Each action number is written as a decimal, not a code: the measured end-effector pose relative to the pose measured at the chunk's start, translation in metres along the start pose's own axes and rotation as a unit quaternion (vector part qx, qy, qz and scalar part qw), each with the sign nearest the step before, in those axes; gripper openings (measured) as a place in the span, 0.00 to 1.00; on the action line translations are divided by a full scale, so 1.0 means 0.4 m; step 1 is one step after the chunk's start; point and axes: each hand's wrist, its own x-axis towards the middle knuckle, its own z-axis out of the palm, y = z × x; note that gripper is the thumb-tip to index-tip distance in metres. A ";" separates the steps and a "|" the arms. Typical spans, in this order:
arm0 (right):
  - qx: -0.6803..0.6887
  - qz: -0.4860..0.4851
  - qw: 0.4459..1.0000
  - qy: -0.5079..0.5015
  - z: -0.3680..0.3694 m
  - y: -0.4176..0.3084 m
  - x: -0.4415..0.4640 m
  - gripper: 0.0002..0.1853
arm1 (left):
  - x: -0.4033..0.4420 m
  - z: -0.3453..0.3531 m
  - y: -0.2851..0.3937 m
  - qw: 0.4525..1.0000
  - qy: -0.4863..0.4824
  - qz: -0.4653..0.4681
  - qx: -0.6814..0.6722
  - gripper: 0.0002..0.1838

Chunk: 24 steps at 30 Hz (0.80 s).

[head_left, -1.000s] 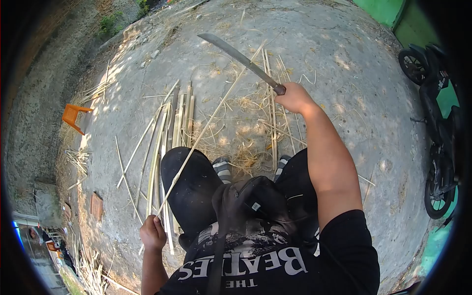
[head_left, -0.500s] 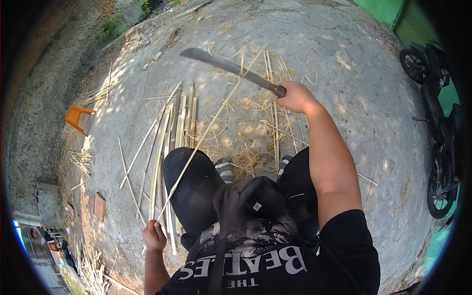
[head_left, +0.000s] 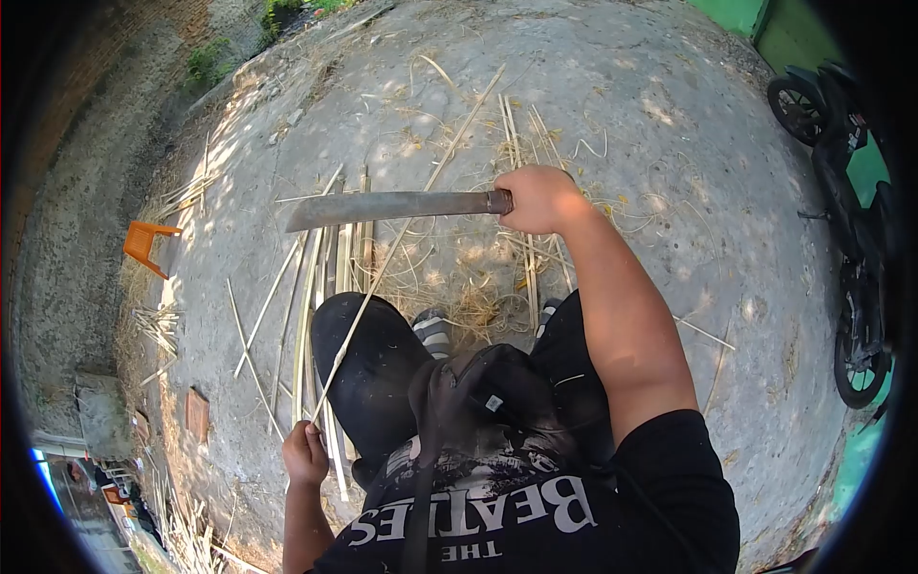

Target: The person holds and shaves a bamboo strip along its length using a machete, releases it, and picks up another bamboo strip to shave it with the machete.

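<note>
My right hand (head_left: pixel 540 199) is closed round the handle of a machete (head_left: pixel 392 208), its long blade pointing left across the view. At the lower left, my left hand (head_left: pixel 305 452) pinches the near end of a long bamboo strip (head_left: pixel 361 304). That strip slants up and away over my left thigh, and the blade crosses it in the view; whether they touch I cannot tell. Several more bamboo strips (head_left: pixel 304 335) lie on the ground beside my left leg. Thin shavings (head_left: pixel 478 311) are scattered between my feet.
Further strips (head_left: pixel 533 258) lie near my right foot. An orange plastic stool (head_left: pixel 150 247) stands at the left near a rough wall (head_left: pixel 67 230). A brick (head_left: pixel 197 414) lies below it. A black motorcycle (head_left: pixel 851 249) is parked at the right.
My right hand has brought the machete nearer and left, and its blade has turned from slanting to almost level. A curled shaving now shows beyond the strip. My left hand keeps its hold.
</note>
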 end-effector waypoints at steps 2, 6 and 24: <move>0.028 0.054 0.998 0.032 0.011 0.033 0.019 0.12 | -0.012 -0.004 -0.019 1.000 0.000 0.003 0.009 0.19; 0.116 0.177 0.973 0.094 -0.023 0.071 0.011 0.12 | -0.017 -0.002 -0.022 1.000 0.012 0.001 0.027 0.19; 0.078 -0.020 0.993 -0.087 0.051 0.028 0.031 0.12 | 0.018 0.052 0.071 0.996 0.058 -0.004 0.073 0.11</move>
